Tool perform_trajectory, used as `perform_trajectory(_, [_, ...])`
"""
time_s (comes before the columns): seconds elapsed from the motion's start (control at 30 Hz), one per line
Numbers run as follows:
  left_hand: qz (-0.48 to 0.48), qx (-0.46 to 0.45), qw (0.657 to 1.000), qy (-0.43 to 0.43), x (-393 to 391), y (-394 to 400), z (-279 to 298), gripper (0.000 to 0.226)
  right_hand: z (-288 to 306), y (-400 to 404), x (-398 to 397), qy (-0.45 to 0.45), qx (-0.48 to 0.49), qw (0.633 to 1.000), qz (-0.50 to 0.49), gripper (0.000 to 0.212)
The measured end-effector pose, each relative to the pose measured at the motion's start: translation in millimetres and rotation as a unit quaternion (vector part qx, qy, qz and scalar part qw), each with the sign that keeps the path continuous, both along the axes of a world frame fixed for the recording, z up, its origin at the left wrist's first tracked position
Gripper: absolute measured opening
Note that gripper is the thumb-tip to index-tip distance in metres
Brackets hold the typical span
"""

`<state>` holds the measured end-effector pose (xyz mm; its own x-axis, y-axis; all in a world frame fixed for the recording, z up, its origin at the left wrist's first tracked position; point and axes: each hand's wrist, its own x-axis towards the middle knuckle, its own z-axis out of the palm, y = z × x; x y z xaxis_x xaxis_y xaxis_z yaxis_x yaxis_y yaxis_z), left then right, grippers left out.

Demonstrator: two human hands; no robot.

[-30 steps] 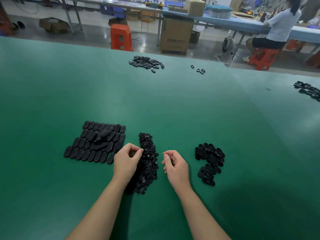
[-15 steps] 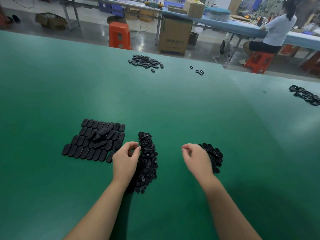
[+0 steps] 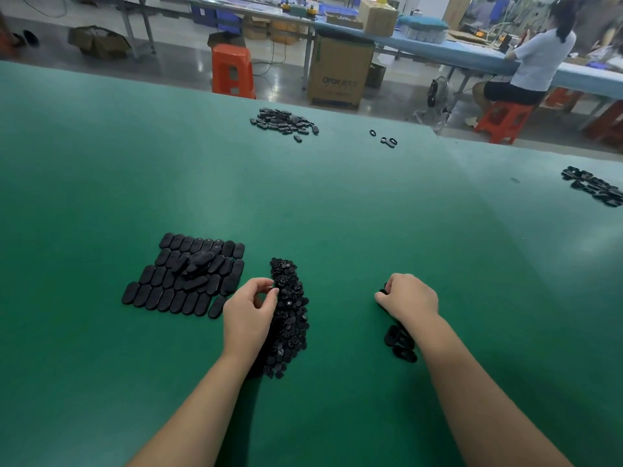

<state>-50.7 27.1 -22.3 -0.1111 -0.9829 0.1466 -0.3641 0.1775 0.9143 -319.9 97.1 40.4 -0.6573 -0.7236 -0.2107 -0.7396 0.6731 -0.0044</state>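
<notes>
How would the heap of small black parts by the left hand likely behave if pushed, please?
The heap of small black parts would probably spread, not slide whole: its pieces lie loose. They look tiny and thin, so likely light; flat, so unlikely to roll.

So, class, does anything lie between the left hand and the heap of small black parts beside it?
Nothing visible does. The left hand touches the heap of small black parts at its left edge, thumb and forefinger pinching at it.
</notes>
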Motion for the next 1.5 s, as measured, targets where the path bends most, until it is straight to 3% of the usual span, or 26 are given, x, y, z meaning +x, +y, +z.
perform_trajectory(0.1, [-0.001,-0.004,1.000,-0.008,-0.6,-0.5,0.5,0.010,-0.1,-0.4,0.3,-0.038,-0.041,0.998,-0.010,0.024])
perform_trajectory(0.2, [0.002,-0.010,1.000,-0.015,-0.4,-0.3,0.2,0.015,3.3,-1.6,0.0,-0.140,-0.150,0.978,-0.043,0.011])
perform_trajectory(0.37, [0.005,-0.033,0.999,-0.043,0.0,-0.5,2.4,0.018,8.1,-2.2,7.6,-0.301,-0.273,0.911,-0.070,0.009])
perform_trajectory(0.5, [0.005,-0.033,0.998,-0.045,0.0,-0.4,3.7,0.013,7.4,0.8,24.6,-0.445,-0.315,0.834,-0.089,0.008])
perform_trajectory(0.73, [0.004,-0.040,0.998,-0.043,-0.4,-1.0,3.6,0.012,-12.7,6.6,72.2,-0.528,-0.368,0.762,-0.073,0.012])
perform_trajectory(0.97, [0.004,-0.013,1.000,-0.026,-0.5,-3.1,0.3,0.018,-40.5,3.3,99.7,-0.500,-0.405,0.763,-0.068,0.020])
perform_trajectory(1.17, [-0.004,0.039,0.999,0.019,1.0,-5.8,-2.9,0.023,-54.5,7.2,111.2,-0.414,-0.429,0.802,-0.045,0.015])
perform_trajectory(1.5, [-0.006,0.062,0.998,0.020,1.0,-6.5,1.5,0.019,-59.9,10.2,110.3,-0.399,-0.428,0.811,-0.022,0.013])
